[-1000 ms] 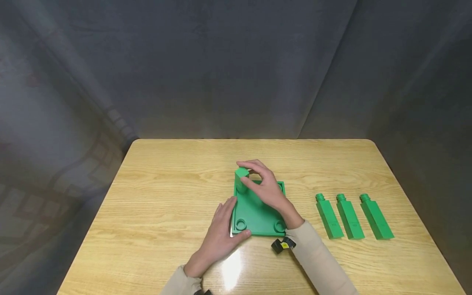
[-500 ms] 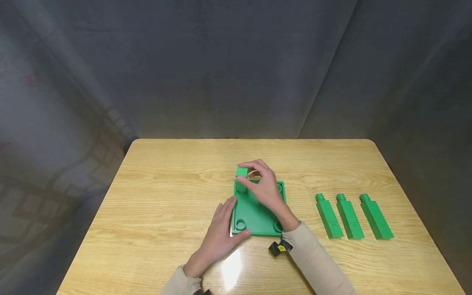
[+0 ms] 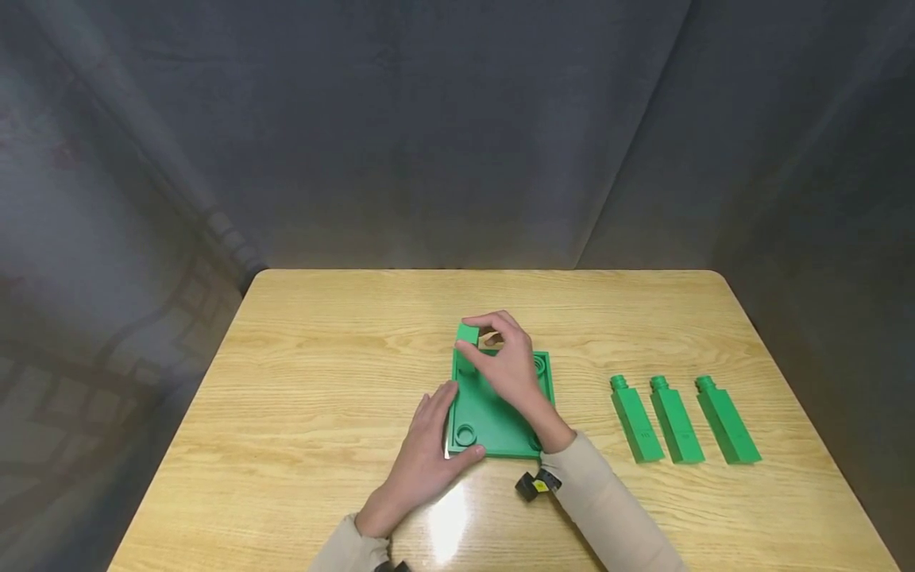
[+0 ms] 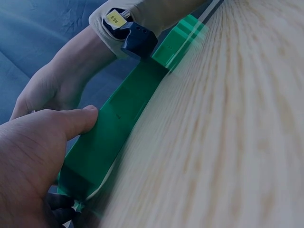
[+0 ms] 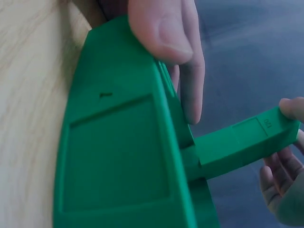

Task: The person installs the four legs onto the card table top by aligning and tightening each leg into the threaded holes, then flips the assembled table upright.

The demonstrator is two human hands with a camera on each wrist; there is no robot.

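A square green tabletop piece [image 3: 493, 425] with raised rims and round threaded sockets at its corners lies on the wooden table. My left hand [image 3: 427, 453] grips its front left corner, thumb on the front edge and fingers along the left side. At the back left corner a square green leg [image 3: 468, 332] stands upright in the socket. My right hand [image 3: 509, 361] pinches the upper end of that leg between thumb and fingers. In the right wrist view the leg [image 5: 242, 140] bears a small "120" mark, and its lower end meets the socket.
Three more green legs with threaded ends, a left one [image 3: 636, 425], a middle one [image 3: 677, 425] and a right one [image 3: 727, 425], lie side by side on the right of the table [image 3: 322, 357]. A dark curtain [image 3: 429, 159] hangs behind.
The leg has turned about its upright axis in my right hand's fingers, and the right wrist has shifted slightly left. The left hand has stayed on the tabletop's corner.
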